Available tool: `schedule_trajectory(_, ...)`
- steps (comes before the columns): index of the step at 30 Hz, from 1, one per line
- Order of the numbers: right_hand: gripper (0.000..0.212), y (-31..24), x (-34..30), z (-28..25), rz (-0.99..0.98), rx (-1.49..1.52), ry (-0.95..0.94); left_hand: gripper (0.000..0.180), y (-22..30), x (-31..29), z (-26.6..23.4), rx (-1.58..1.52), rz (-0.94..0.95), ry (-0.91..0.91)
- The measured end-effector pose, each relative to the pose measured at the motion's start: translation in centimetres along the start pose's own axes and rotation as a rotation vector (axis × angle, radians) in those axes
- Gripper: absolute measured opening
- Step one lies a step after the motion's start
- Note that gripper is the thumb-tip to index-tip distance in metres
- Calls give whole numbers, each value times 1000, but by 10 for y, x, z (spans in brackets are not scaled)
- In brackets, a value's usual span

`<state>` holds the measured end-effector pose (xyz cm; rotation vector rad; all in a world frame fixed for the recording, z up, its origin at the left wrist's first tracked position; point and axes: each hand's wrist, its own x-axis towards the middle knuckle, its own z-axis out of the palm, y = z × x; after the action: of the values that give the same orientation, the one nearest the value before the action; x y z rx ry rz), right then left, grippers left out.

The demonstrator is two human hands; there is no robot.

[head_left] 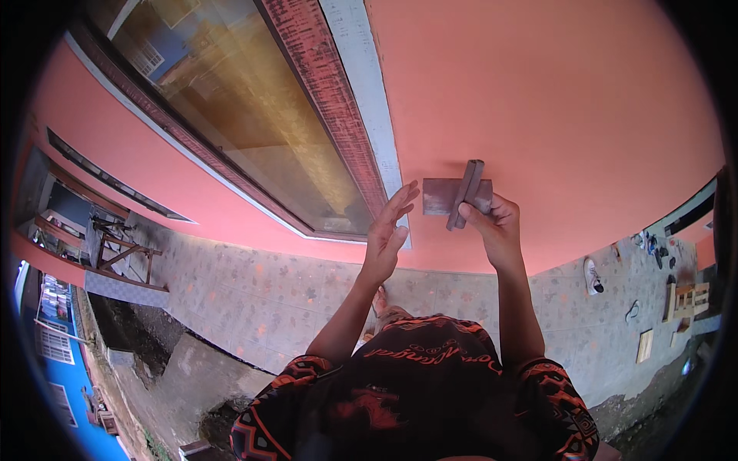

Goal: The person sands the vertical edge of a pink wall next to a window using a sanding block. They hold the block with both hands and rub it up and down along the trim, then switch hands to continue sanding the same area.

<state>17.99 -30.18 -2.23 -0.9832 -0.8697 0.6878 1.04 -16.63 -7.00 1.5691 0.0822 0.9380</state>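
Note:
My right hand [495, 224] grips a grey-brown rectangular sheet that looks like sandpaper [440, 197]. Across its front slants a narrow dark brown bar [470, 184] with a groove along its length, my thumb pressed on it. Whether the bar is a folded part of the sheet or a separate piece, I cannot tell. My left hand [389, 230] is raised just left of the sheet, fingers stretched out, holding nothing. It is close to the pale window trim [367, 84]. Both hands are in front of the salmon-pink wall [553, 115].
A glass window [254, 115] in a worn reddish frame [319, 73] fills the upper left. Below the wall runs a patterned tile floor [254, 300]. A wooden stand [127, 257] is at the far left. Shoes [593, 276] and a small wooden rack [686, 301] lie right.

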Motion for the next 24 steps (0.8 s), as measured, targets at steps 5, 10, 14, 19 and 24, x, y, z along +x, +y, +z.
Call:
schedule_trajectory(5, 6, 0, -10, 4, -26, 57, 121, 60, 25, 8, 18, 49, 152, 158)
schedule_trajectory(10, 6, 10, -19, -4, -2, 86, 76, 49, 22, 14, 28, -5, -95, 60)
schedule_trajectory(14, 9, 5, -20, -2, 1, 29, 42, 32, 24, 22, 45, -72, -80, 76)
schedule_trajectory(19, 19, 16, -21, 0, -1, 20, 158, 16, 28, 20, 47, -166, -260, 159)
schedule_trajectory(24, 27, 33, -27, -14, 82, -99, 53, 11, 3, 7, 22, -382, -536, 158)
